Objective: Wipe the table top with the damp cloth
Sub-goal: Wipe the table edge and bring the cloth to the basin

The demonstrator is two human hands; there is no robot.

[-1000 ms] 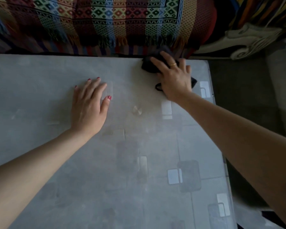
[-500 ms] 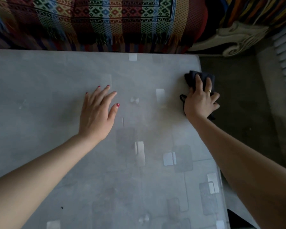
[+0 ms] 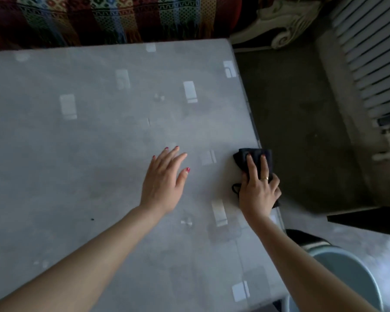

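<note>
the right hand (image 3: 258,192) lies palm down on the cloth (image 3: 254,157) at the right edge of the table (image 3: 77,154), about halfway between its near and far ends. two fingers reach straight forward over the dark fabric and press it flat; the outer fingers bend over the table's edge on the cloth's right side, so whether they curl under it cannot be told. a ring (image 3: 266,178) shows on one finger. the cloth is dark, bunched, and sticks out beyond the fingertips toward the far side; a thin loop of it pokes out to the left of the hand, just by the wrist side. part of the cloth hangs past the table's edge.

the left hand (image 3: 164,181) is spread flat on the table, fingers straight and slightly apart, holding nothing. it sits left of the right hand, near it but apart, with bare table between them.

the table top is pale grey with lighter rectangular marks scattered over it. beyond its far edge hangs a patterned blanket (image 3: 113,16) in many colours. to the right of the table is dark floor (image 3: 297,131), and further right a white radiator (image 3: 374,52). at the near right, beside the right forearm, is a pale blue basin (image 3: 351,273), only partly in view.
</note>
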